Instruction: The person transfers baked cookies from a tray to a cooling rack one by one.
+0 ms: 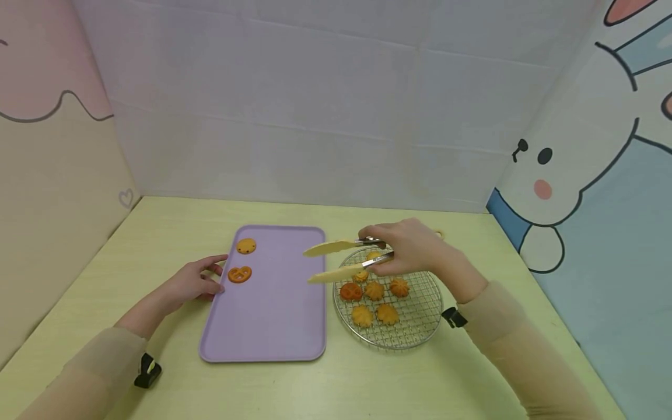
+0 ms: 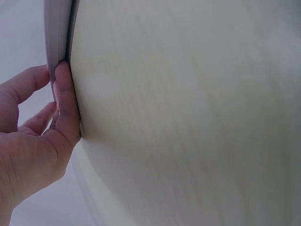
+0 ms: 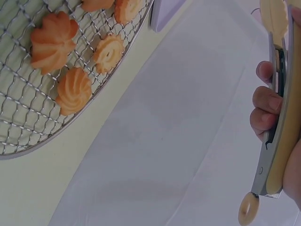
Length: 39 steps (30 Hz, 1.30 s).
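Observation:
My left hand (image 1: 191, 281) pinches the left edge of a lilac tray (image 1: 273, 315); in the left wrist view the thumb is on one side of the rim and fingers behind it. On the tray's left side lie a round cookie (image 1: 246, 245) with dark dots and a pretzel-shaped cookie (image 1: 240, 275). My right hand (image 1: 415, 248) grips metal tongs with pale yellow tips (image 1: 336, 273), spread apart with nothing between them. They hover over the left part of a round wire rack (image 1: 420, 318), which bears several cookies, among them flower-shaped ones (image 1: 387, 314) and a darker reddish one (image 1: 351, 291).
The tray and rack stand side by side on a pale yellow table (image 1: 262, 391). A white sheet (image 1: 315, 116) rises behind the table, and printed walls stand at left and right, the right one with a cartoon rabbit (image 1: 556, 175).

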Motion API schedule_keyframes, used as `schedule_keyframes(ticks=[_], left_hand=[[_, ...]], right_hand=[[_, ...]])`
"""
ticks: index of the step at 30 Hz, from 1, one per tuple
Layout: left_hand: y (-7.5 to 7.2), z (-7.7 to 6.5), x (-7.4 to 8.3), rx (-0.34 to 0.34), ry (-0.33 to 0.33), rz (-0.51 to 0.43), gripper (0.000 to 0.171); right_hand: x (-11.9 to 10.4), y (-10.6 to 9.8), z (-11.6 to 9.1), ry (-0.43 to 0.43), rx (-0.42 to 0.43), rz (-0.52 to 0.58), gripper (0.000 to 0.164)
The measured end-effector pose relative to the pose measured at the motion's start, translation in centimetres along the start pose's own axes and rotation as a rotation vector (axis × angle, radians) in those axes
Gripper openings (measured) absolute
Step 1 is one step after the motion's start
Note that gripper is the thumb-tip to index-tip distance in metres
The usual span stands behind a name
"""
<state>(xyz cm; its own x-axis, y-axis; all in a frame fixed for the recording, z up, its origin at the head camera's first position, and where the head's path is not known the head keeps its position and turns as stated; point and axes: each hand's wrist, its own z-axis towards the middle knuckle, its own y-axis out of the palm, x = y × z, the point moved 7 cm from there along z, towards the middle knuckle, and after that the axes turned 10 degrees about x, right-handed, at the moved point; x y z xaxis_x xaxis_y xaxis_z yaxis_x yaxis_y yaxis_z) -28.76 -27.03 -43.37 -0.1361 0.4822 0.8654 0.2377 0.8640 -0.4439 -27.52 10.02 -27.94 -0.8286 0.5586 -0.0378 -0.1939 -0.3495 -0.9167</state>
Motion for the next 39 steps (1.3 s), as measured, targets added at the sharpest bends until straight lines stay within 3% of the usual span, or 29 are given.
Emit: schedule_keyframes(ticks=[9,23,30,39], left_hand=[[-0.6,1.2,0.4,-0.007,0.001,0.016,0.077],[-0.6,1.1,0.6,-0.005,0.009,0.006,0.077],[-0.5,1.0,0.7,-0.013,0.017,0.009,0.077],[-0.6,1.0,0.6,-0.012,-0.004,0.015,0.077]], right_hand=[[0.1,2.2,2.3,0.014,-0.043,0.036,0.049],[-0.6,5.6,4.6,-0.026,-0.034,0.018,0.051],[-1.4,7.5,5.7,-0.030,-0.065,0.037,0.048],[-1.9,10.3,7.0,-0.023,-0.147,-0.045,0.052]])
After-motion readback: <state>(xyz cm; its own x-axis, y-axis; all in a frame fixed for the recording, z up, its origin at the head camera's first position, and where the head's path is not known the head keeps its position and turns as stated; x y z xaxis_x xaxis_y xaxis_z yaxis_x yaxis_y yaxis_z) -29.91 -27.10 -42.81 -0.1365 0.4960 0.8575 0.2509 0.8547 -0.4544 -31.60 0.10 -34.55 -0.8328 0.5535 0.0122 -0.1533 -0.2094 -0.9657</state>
